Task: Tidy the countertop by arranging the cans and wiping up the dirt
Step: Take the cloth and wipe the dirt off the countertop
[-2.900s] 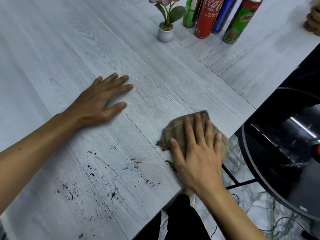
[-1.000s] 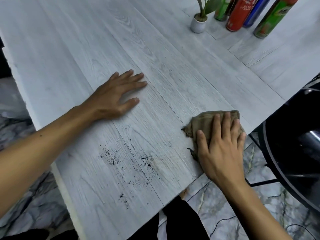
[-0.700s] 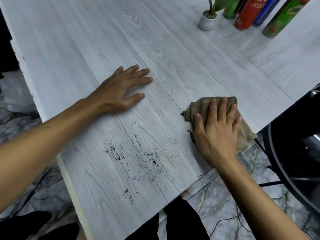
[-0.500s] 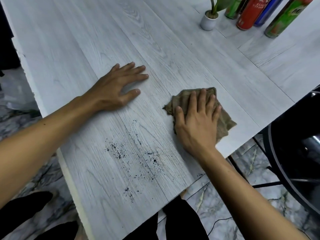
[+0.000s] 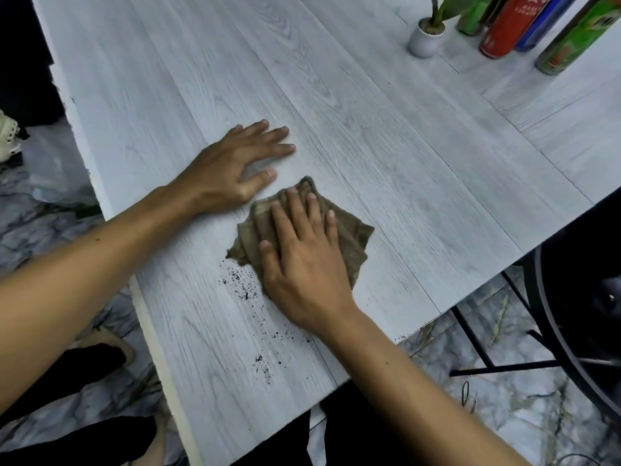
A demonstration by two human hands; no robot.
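Note:
My right hand (image 5: 302,260) presses flat on a brown cloth (image 5: 353,233) lying on the pale wood-grain countertop (image 5: 403,156). Black specks of dirt (image 5: 240,285) lie just left of the cloth, with more dirt nearer the front edge. My left hand (image 5: 232,166) rests flat on the counter, fingers spread, just beyond the cloth and holding nothing. At the far right stand several cans in a row: a red can (image 5: 507,28), a green can (image 5: 578,38), a blue can (image 5: 537,28) and another green one (image 5: 473,18) behind.
A small white pot (image 5: 424,40) with a plant stands left of the cans. The counter's right edge drops to a marble floor with a black round stand (image 5: 571,314) and its legs. The counter's left edge also ends close by.
My right hand has slid the cloth leftward from the counter's right edge toward my left hand and over part of the dirt. The left hand stays planted.

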